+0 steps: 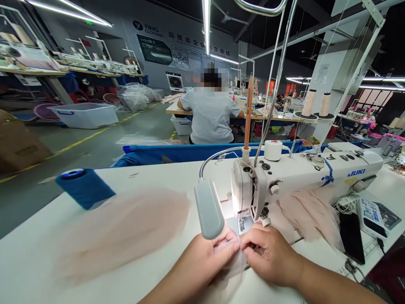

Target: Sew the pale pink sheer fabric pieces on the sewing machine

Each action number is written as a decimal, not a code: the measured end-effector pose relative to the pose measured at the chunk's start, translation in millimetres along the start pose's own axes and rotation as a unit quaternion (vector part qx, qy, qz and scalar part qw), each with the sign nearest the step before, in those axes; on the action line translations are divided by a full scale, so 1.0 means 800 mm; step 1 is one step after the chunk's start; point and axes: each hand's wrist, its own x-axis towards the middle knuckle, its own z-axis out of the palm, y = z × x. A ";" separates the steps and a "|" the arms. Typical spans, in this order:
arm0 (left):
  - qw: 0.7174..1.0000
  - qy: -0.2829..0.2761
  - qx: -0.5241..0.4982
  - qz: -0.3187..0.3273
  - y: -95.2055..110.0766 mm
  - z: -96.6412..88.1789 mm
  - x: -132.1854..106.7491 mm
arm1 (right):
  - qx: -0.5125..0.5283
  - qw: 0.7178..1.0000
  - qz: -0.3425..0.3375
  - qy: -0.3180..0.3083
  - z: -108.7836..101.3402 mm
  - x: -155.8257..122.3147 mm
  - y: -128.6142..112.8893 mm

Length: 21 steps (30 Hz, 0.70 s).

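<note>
Near the front edge of the white worktop (38, 261), we hold a small piece of thin pink cloth (232, 264) with both hands. Our left hand (202, 261) has its grip pressed together, pinching the cloth at its left side. Our right hand (272, 255) also has its grip pinching the cloth, on the right side. The fingertips of the two hands almost meet in the middle. The cloth lies flat on the worktop, just near of the needle part of the white sewing machine (303, 177).

A grey lamp (209, 209) on a bendy metal neck hangs just above our left hand. More pink cloth (311, 213) is bunched up under the machine's arm, to the right of the needle. A big, soft heap of thin pink cloth (123, 230) lies well to the left on the worktop, and it looks blurry. Beyond it, near the far left edge, a blue spool of thread (84, 185) lies tipped on its side.

On the right, a black phone (352, 236) lies flat next to a small white box with a label (373, 217). Two pale thread cones (316, 103) stand upright on a stand behind the machine.

Far off, another person in a grey shirt (210, 116) sits with their back to us at another table.
</note>
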 end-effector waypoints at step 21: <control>0.998 0.021 0.029 0.057 -0.015 0.000 -0.002 | 0.149 0.974 0.169 0.005 -0.003 0.005 -0.012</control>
